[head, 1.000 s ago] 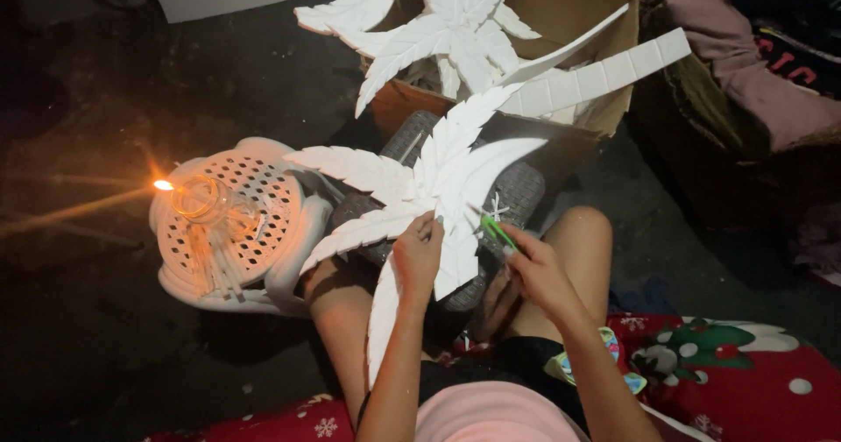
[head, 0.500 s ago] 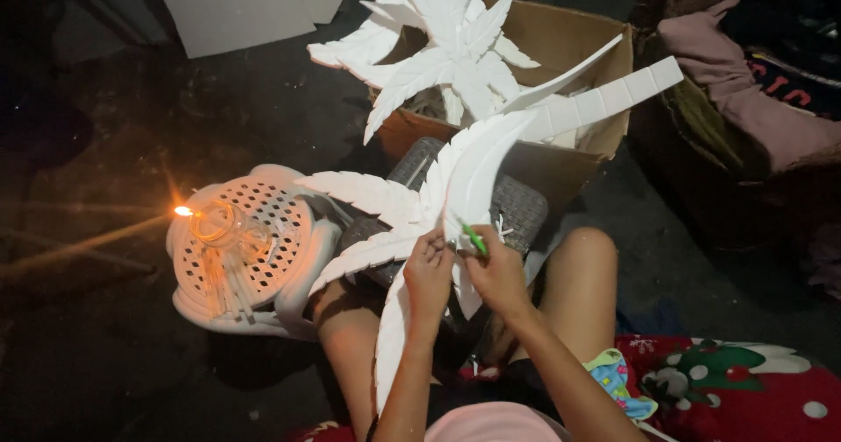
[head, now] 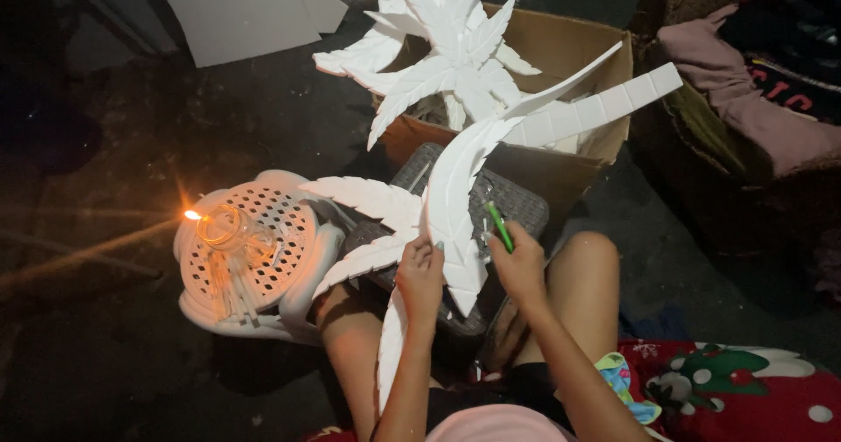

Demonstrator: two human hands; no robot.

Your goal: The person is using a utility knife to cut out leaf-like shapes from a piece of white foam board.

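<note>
One white foam palm-leaf cutout [head: 451, 205] is clamped in the left hand [head: 420, 275]. One green pen-like tool [head: 499, 226] is gripped by the right hand [head: 519, 267]. One lit candle jar [head: 223, 229] is seen on one white perforated plastic stool [head: 289, 258].

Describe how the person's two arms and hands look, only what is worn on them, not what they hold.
Both forearms are bare, with no sleeves reaching them. The left hand and the right hand wear no gloves. No watch, bracelet or ring shows on either, though the light is dim. Whether the nails are painted is too small to tell.
</note>
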